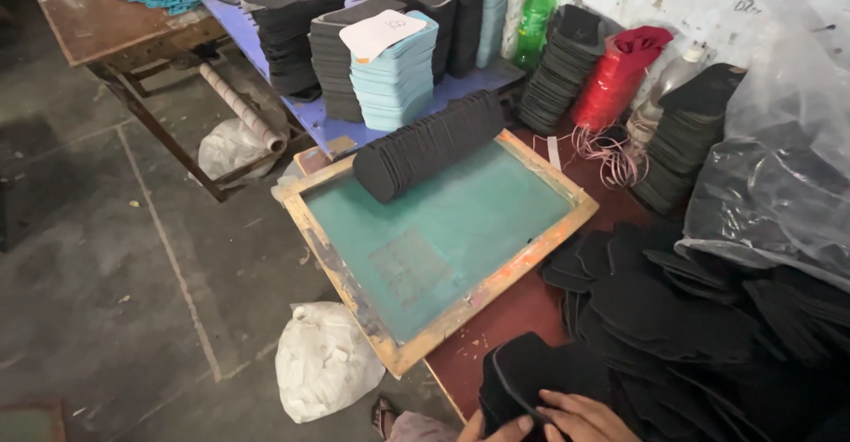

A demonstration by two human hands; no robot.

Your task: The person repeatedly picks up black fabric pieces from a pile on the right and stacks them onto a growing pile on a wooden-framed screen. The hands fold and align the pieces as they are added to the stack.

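At the bottom edge of the frame, our left hand [498, 428] and right hand [580, 417] lie fingers-down, closed lightly on a black foam piece [531, 373] on the counter [496, 322]. Beyond, centre frame, sits a wooden printing screen [434, 234].
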